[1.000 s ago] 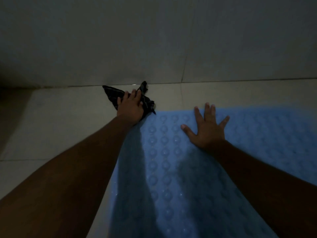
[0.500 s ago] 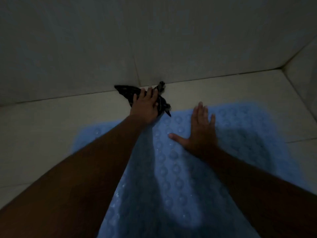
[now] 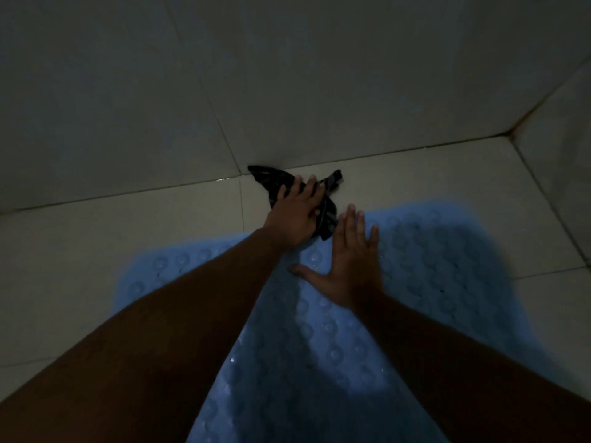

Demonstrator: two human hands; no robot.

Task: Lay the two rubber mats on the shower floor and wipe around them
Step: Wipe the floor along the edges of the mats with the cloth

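1. Dim light, blue cast. One blue rubber mat lies flat on the shower floor. Rows of round bumps and a few small holes show on its top.
2. The mat's far edge stops short of the back wall, with a strip of pale floor tile between them. Bare tile also shows off the mat's left and right edges.
3. A dark cloth with faint stripes lies on the tile just beyond the mat's far edge. Its far tip touches the joint where floor meets back wall. Its near corner reaches the mat's edge, though I cannot tell whether it overlaps.
4. The left hand lies palm down on the cloth, past the mat's far edge. Its fingers are stretched out over the fabric and press it to the floor. They are not curled round it.
5. The right hand rests flat on the mat close to its far edge. The fingers are straight and near together, and the thumb is spread toward the mat's left side. It holds nothing.
6. The two hands sit close, left just beyond right and not touching. The right fingertips lie just beside the cloth's near corner.
7. Both bare forearms reach in over the mat's near part and cast shadows on it.
8. A side wall rises off the mat's right side and meets the back wall in a corner.
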